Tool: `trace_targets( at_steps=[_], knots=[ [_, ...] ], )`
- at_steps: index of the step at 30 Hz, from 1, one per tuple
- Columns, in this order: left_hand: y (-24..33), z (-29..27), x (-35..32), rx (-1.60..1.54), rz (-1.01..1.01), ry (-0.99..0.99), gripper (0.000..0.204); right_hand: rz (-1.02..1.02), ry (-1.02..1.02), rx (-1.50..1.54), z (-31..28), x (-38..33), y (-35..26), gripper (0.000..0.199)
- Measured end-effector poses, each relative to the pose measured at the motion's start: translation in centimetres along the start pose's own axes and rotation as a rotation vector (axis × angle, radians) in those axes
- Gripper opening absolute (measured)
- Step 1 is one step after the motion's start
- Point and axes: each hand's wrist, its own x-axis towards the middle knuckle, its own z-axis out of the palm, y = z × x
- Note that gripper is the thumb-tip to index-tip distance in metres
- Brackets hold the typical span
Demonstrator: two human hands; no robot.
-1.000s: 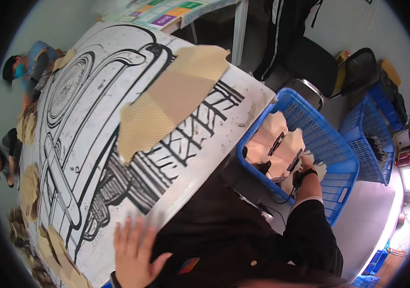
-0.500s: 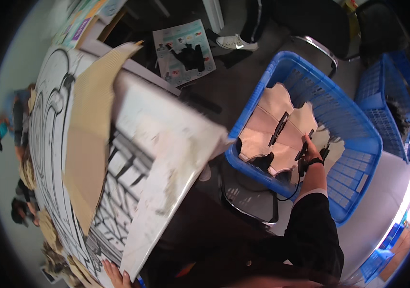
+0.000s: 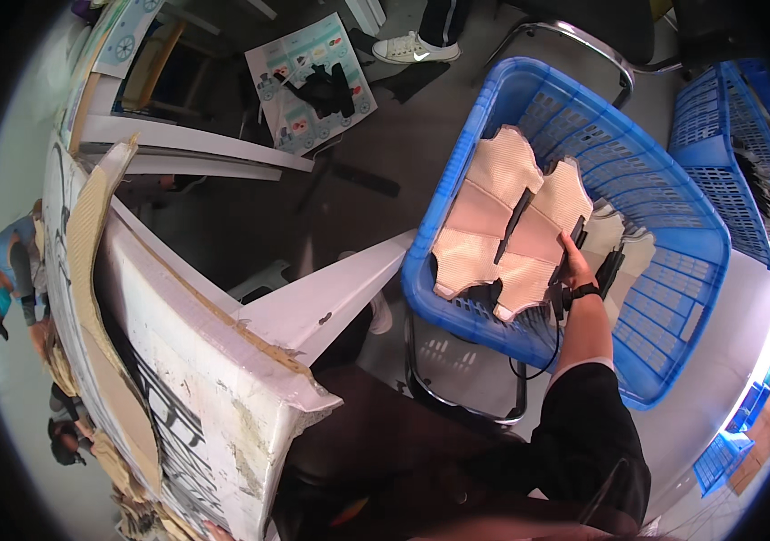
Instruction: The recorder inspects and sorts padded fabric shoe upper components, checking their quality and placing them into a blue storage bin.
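Observation:
My right hand [image 3: 576,269] is at the right edge of a beige textured panel [image 3: 516,216] with scalloped edges and black strips, inside a blue plastic basket [image 3: 565,81]. The fingers close on that edge, partly hidden by it. More beige panels [image 3: 615,248] sit in the basket just right of the hand. My left hand [image 3: 215,532] barely shows at the lower edge, against the white table; its fingers are mostly cut off. On the table's left part lies a long beige sheet [image 3: 101,288] with a bent-up far end.
The worn white table [image 3: 196,361] has a chipped corner pointing at me. A chair with a metal frame [image 3: 511,410] stands under the basket. Further right is another blue basket [image 3: 705,117] with dark pieces. A printed sheet [image 3: 268,68] and a person's shoe [image 3: 412,47] are on the floor.
The view has shifted, so the table and its beige sheet appear further left. My left hand has slid mostly out of view. My right hand stays at the panel in the basket.

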Motion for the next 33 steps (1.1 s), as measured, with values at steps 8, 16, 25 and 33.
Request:
trace_targets(
  at_steps=[8, 16, 25, 33],
  knots=[
    [0.1, -0.2, 0.0, 0.006, -0.026, -0.010, 0.066, -0.050, -0.027, -0.142, 1.4, -1.1, -1.6, 0.091],
    [0.9, -0.7, 2.7, -0.109, -0.032, -0.019, 0.059, -0.740, 0.764, -0.950, 5.3, -1.4, -0.3, 0.071],
    [2.5, -2.7, 8.0, 0.234, 0.112, 0.042, 0.024, -1.051, 0.360, -1.767, 17.1, -6.0, 2.1, 0.064],
    [2.0, -2.5, 8.4, 0.132, 0.097, 0.028, 0.025, -0.699, 0.368, -1.859, 18.8, -6.3, 2.4, 0.066]
  ],
)
